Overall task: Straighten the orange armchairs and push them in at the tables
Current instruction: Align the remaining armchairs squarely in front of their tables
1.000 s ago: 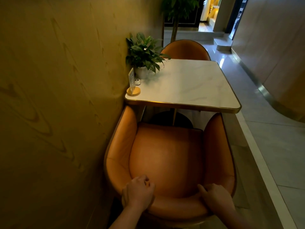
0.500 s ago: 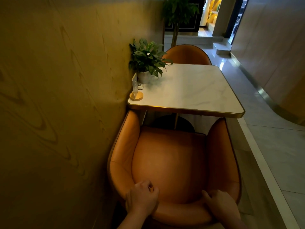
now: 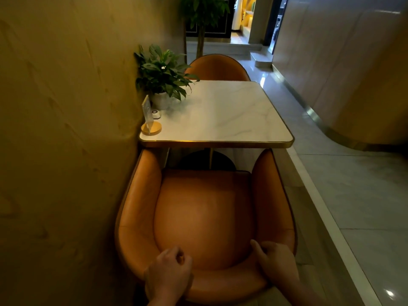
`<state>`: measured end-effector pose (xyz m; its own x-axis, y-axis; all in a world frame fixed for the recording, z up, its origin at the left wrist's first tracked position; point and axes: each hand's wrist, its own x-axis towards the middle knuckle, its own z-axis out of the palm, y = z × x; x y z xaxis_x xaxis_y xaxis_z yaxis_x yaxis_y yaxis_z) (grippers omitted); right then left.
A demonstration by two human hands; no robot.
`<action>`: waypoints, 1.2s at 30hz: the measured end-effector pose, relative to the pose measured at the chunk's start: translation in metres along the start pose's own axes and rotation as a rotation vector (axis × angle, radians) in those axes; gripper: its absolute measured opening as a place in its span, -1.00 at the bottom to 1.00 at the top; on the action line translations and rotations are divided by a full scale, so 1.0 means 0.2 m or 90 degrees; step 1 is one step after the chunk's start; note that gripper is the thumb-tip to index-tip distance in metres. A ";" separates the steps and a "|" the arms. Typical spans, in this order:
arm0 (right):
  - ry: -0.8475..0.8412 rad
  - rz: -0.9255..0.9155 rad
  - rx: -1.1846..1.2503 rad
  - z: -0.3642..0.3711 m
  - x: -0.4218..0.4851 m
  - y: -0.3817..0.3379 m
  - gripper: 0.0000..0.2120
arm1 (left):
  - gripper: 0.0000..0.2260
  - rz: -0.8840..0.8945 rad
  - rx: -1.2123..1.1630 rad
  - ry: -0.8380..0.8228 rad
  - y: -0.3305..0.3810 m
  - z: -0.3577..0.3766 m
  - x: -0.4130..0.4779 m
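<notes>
An orange leather armchair [image 3: 205, 219] stands right below me, facing a white marble table with a gold rim [image 3: 220, 144]. Its arm fronts reach just under the table's near edge. My left hand [image 3: 169, 273] grips the top of the backrest on the left. On the right of that same backrest rim my right hand [image 3: 274, 260] is closed, thumb inside the shell. A second orange armchair [image 3: 217, 68] stands at the far side of the table, tucked against it.
A yellow wall [image 3: 66, 129] runs close along the chair's left side. On the table's left edge stand a potted plant [image 3: 162, 78], a small sign holder [image 3: 150, 122] and a white puck [image 3: 156, 114]. A tiled aisle [image 3: 344, 195] lies to the right past a step edge.
The near armchair has slid forward toward the table with both hands still on its backrest. Its arms now reach under the table edge, and it sits squarer to the table.
</notes>
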<state>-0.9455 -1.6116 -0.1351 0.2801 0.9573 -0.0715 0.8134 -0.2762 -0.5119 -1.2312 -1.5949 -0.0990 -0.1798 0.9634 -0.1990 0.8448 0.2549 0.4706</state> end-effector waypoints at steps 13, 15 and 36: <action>0.056 -0.019 0.091 0.01 0.02 0.03 -0.46 | -0.68 0.026 0.097 -0.022 0.05 0.01 -0.02; 0.059 -0.026 0.105 0.00 0.02 0.03 -0.46 | -0.66 0.022 0.106 -0.022 0.06 0.02 -0.02; -0.007 0.010 -0.017 -0.01 0.06 0.05 -0.72 | -0.57 0.041 0.195 -0.093 0.07 0.07 0.02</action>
<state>-0.9322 -1.6029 -0.1390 0.2871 0.9537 -0.0893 0.8221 -0.2932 -0.4880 -1.2128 -1.5883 -0.1052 -0.0666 0.9489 -0.3086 0.9679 0.1365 0.2109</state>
